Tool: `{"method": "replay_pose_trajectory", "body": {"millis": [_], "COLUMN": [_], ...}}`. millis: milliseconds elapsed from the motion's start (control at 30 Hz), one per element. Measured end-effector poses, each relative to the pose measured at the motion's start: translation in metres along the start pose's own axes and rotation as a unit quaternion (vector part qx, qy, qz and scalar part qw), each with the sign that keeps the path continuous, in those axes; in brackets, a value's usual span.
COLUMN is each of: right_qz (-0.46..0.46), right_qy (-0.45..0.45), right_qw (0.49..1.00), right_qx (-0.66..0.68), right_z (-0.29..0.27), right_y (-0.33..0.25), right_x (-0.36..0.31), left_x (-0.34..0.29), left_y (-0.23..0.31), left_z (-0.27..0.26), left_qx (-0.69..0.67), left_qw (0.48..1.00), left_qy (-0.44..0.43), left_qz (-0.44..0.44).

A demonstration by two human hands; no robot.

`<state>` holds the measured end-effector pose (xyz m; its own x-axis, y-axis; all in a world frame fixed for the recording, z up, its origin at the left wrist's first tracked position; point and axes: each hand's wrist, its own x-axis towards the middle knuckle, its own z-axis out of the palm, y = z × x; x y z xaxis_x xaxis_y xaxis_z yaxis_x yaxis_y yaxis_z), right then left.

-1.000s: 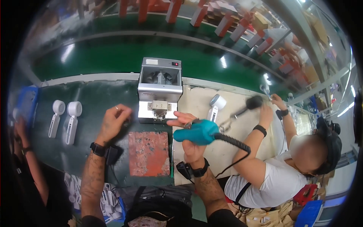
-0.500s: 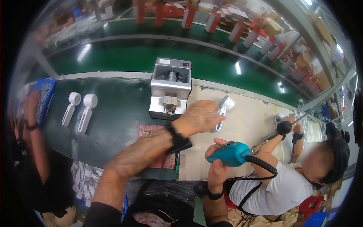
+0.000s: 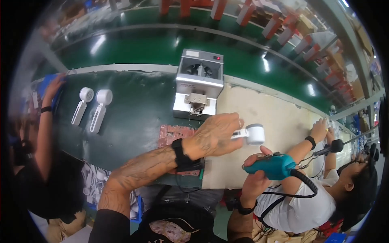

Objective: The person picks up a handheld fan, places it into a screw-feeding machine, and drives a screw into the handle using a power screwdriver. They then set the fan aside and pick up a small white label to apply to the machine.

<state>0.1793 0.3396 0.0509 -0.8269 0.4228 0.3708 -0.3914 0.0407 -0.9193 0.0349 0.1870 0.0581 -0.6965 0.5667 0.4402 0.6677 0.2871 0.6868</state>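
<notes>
My left hand point(image 3: 216, 135) reaches across the bench, fingers closed round the slim handle of a white round-headed handheld device point(image 3: 254, 133). The head with its grey rim sticks out to the right of my fingers, above the beige mat; most of the handle is hidden. Nearer to me, my right hand point(image 3: 256, 184) grips a teal electric screwdriver point(image 3: 273, 166) held sideways. A thick black cable leaves its right end, and a metal hook and cord hold it there. Two like white devices point(image 3: 86, 95) point(image 3: 103, 97) lie side by side on the green mat at the left.
A silver screw feeder point(image 3: 198, 87) stands at the bench's back. A reddish patterned pad point(image 3: 168, 135) lies in front of it. Below the bench's left edge is a pile of white parts point(image 3: 95, 182). Co-workers point(image 3: 308, 206) point(image 3: 44, 190) sit on both sides. Behind runs a green conveyor point(image 3: 142, 48).
My left hand has taken the white device off the beige mat and brought it nearer, its head swung to the right. The view has shifted; my right hand still grips the screwdriver.
</notes>
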Motion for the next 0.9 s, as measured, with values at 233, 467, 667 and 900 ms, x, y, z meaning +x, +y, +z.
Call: {"method": "replay_pose_trajectory", "body": {"millis": [233, 467, 667, 900], "right_qz": [0.055, -0.019, -0.031, -0.035], "right_qy": [-0.083, -0.168, -0.135, -0.161], "right_qw": [0.994, 0.98, 0.985, 0.981], "right_qx": [0.045, 0.106, 0.105, 0.105], "right_z": [0.037, 0.124, 0.179, 0.187], "right_y": [-0.029, -0.02, 0.011, 0.029], "right_x": [0.01, 0.059, 0.101, 0.101], "left_x": [-0.073, -0.099, -0.107, -0.108], "left_y": [-0.014, -0.048, -0.051, -0.056], "left_z": [-0.081, -0.085, -0.093, -0.086], "left_qx": [-0.011, 0.046, -0.004, -0.014], "left_qw": [0.983, 0.996, 0.997, 0.998], "left_qy": [-0.138, -0.059, -0.072, -0.055], "left_qz": [-0.124, -0.049, -0.019, -0.009]}}
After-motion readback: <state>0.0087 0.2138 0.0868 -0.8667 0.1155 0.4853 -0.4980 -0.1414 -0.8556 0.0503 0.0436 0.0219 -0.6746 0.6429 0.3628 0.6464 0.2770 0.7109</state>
